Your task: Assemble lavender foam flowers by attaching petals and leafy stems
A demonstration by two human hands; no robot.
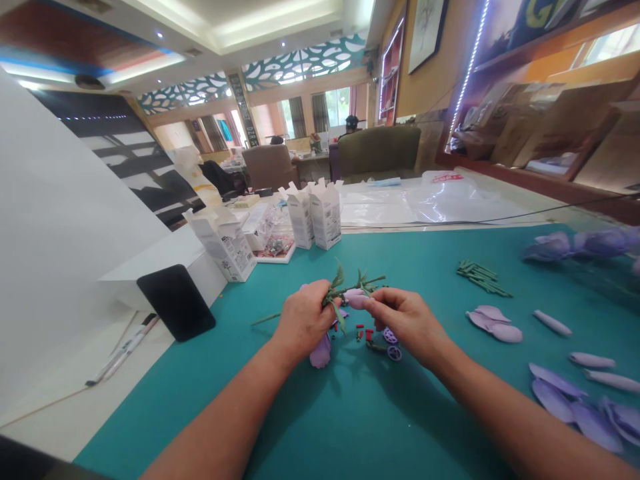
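Observation:
Closed around a green artificial flower stem [267,319] with leaves is my left hand [306,319], at the middle of the teal mat. My right hand [404,319] pinches a pale purple petal piece [356,299] against the stem's leafy top. Below the left hand lies or hangs a larger purple petal [321,352], partly hidden by the fingers. Small red pieces [369,335] and round purple spoked pieces [394,353] lie on the mat between the hands.
The teal mat [240,413] bears green stem pieces [483,277], purple petals [495,324] and finished-looking purple flowers [580,244] at right. A black phone [176,302] leans at left. Open white boxes [326,215] stand behind. People sit in the background.

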